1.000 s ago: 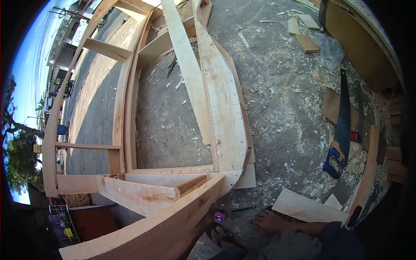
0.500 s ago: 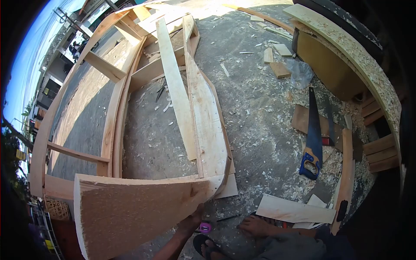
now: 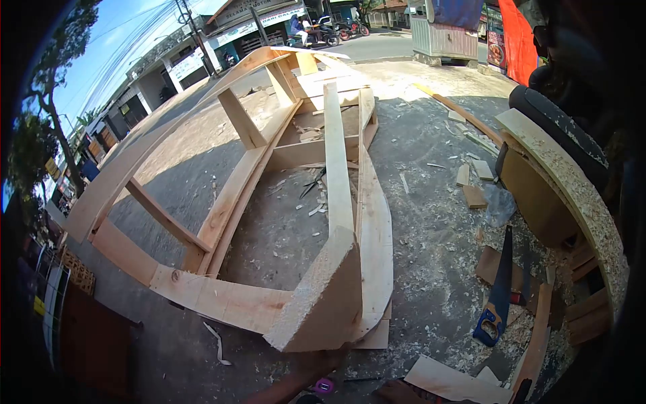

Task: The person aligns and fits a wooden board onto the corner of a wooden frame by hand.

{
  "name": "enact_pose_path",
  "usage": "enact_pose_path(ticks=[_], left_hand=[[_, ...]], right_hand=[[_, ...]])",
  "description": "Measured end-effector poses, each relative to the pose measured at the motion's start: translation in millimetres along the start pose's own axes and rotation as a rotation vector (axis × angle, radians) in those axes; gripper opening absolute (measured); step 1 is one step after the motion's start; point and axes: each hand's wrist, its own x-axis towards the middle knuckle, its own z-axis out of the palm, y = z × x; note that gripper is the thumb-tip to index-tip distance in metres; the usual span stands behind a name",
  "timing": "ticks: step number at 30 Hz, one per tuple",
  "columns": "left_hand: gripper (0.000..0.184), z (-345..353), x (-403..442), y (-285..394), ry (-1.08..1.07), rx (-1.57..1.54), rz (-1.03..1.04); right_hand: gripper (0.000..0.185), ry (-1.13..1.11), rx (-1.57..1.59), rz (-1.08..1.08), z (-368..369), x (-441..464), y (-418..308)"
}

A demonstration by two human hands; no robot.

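Note:
A thick wooden board [image 3: 323,296] stands up from the near end of a large wooden frame [image 3: 377,249]. My left hand [image 3: 319,363] is against the board's lower edge, gripping it, with the fingers partly hidden beneath. Just below that hand lies a purple tape measure [image 3: 324,386]. My right hand [image 3: 397,390] is low at the bottom edge, beside a flat plywood piece [image 3: 451,382]; it is dark and cut off, so its fingers cannot be made out. A long pale plank [image 3: 338,161] lies lengthwise over the frame.
A handsaw [image 3: 498,289] lies on the shavings-covered ground at the right, near wood offcuts [image 3: 474,196] and a clear plastic bag [image 3: 500,205]. A curved bench edge [image 3: 572,175] rises at the far right. Beyond the frame are a road and people by motorbikes [image 3: 303,30].
The camera view has tilted up, showing the street. The board first lay low across the frame's near end; its broad face turned, and now it stands angled further right, my left hand still at its lower end.

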Motion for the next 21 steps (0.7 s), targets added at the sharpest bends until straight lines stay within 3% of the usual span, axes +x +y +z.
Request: enact_pose_path(ticks=[11, 14, 17, 21], left_hand=[[0.033, -6, 2, 12, 0.100, 0.154, 0.008], [0.038, -9, -5, 11, -0.025, 0.302, -0.070], [0.050, -10, 0, 16, 0.052, 0.155, 0.014], [0.049, -6, -3, 6, 0.034, 0.136, 0.050]], right_hand=[[0.031, 0.010, 0.026, -0.049, -8, 4, -5], [0.030, -0.006, 0.025, -0.018, -13, 7, -13], [0.029, 0.021, -0.003, -0.022, -12, 6, -14], [0.028, 0.032, -0.002, 0.000, -13, 6, -16]])
